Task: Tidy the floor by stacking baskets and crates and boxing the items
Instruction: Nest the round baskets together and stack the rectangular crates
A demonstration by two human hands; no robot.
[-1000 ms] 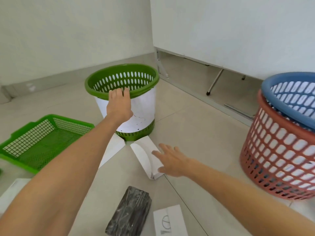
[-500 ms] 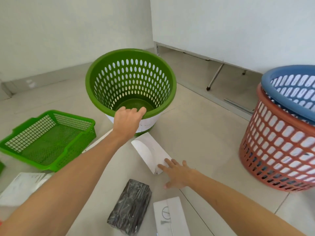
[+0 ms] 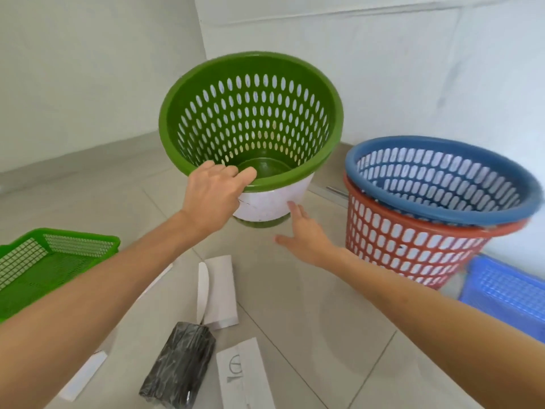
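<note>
Green basket (image 3: 250, 119) held off the floor (image 3: 295, 305), tilted toward me, left of the blue basket (image 3: 442, 184) nested in the red basket (image 3: 413, 246). My left hand (image 3: 213, 196) grips its near rim, fingers curled over the edge. My right hand (image 3: 306, 237) is open, fingers straight, fingertips at the basket's white lower wall

tiled floor (image 3: 309, 335), red basket (image 3: 413, 249), green crate (image 3: 44, 267)
</note>
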